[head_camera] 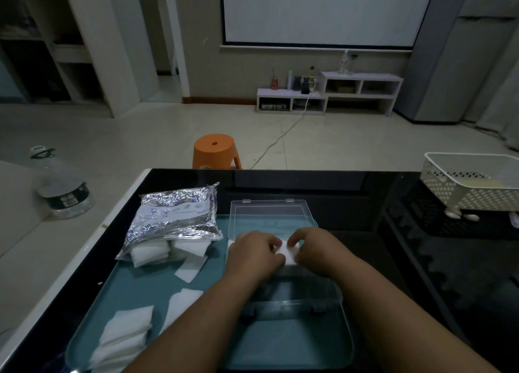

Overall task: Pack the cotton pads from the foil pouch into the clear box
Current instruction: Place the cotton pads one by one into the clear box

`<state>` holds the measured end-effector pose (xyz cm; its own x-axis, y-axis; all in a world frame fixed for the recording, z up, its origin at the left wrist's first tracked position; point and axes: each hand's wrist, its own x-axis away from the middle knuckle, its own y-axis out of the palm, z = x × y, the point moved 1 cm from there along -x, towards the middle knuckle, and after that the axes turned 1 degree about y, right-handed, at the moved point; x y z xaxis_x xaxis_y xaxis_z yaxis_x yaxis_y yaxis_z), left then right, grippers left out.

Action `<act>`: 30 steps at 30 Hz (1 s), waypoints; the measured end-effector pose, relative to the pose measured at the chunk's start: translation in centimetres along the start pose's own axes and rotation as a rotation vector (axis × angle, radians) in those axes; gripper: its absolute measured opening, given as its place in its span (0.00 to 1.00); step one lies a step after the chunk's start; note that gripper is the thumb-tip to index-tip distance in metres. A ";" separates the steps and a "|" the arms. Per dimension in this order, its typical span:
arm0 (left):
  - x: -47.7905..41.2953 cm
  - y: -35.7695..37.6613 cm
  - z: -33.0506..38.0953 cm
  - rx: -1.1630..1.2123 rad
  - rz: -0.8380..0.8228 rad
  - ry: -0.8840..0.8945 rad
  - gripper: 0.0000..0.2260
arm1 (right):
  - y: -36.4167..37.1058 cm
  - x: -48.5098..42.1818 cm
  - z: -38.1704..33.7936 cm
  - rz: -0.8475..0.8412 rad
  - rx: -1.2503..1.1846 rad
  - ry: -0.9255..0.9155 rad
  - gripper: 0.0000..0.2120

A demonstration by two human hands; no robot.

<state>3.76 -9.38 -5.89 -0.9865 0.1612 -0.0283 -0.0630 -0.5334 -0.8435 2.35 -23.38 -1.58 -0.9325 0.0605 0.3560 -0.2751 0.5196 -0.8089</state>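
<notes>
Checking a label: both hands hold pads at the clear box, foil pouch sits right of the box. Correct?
One error. The head view shows the foil pouch lying left of the clear box, not right. The rest stands: the left hand and right hand both hold pads at the box.

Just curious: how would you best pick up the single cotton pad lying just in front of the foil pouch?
I'd pinch the single cotton pad at its near corner, coming from above. It lies flat on the teal mat, and its far edge is crowded by the pads spilling from the foil pouch.
</notes>
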 end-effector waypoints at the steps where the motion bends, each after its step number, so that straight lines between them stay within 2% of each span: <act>1: -0.1 0.0 0.0 0.010 -0.009 -0.008 0.18 | 0.1 0.0 0.0 0.015 0.003 0.002 0.18; 10: -0.3 -0.2 -0.1 0.030 -0.069 -0.018 0.18 | -0.2 0.2 -1.0 -0.010 0.116 0.013 0.19; 14: -0.2 -1.2 0.0 0.089 -0.087 0.006 0.12 | -0.2 0.5 -1.2 0.128 0.065 -0.026 0.19; 18: 0.5 -3.3 -0.5 0.155 0.029 0.027 0.08 | 0.4 0.3 -2.1 0.275 -0.054 -0.059 0.25; 22: 1.6 -5.4 -2.1 0.168 0.056 0.003 0.07 | 1.3 1.0 -3.9 0.308 -0.112 -0.152 0.42; 24: 1.9 -6.4 -3.2 0.184 0.078 -0.018 0.07 | 1.9 1.6 -4.9 0.310 -0.107 -0.191 0.47; 27: 2.6 -8.0 -4.6 0.189 0.098 -0.046 0.06 | 2.9 2.1 -5.9 0.295 -0.095 -0.226 0.50; 30: 3.0 -9.7 -5.5 0.174 0.052 -0.055 0.05 | 3.5 2.2 -6.4 0.280 -0.093 -0.251 0.49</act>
<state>2.23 0.91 -0.73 -0.9956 0.0862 -0.0360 -0.0319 -0.6764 -0.7359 0.79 -15.94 -0.64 -0.9999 0.0070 -0.0075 0.0102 0.5886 -0.8084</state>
